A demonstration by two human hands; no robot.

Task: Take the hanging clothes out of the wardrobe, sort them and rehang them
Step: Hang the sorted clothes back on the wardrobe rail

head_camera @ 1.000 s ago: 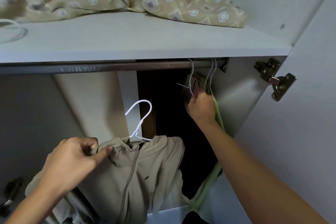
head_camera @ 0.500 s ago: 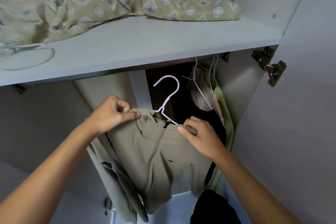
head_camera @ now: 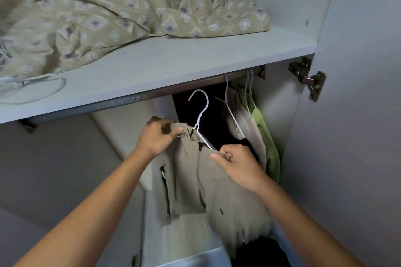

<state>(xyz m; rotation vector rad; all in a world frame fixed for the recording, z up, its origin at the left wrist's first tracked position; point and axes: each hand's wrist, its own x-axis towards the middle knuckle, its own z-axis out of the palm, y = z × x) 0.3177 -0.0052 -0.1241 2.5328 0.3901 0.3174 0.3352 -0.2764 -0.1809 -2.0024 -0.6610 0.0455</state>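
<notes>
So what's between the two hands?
In the head view, the white hanger and the beige jacket's collar sit between the left hand and right hand.

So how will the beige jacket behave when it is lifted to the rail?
The beige jacket probably stays floppy: it sags below both hands. It seems light, pinched only at the shoulders. It may slip off the thin white hanger.

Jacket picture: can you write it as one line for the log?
left hand: holds jacket shoulder | right hand: holds other shoulder | hanger: off rail
</notes>
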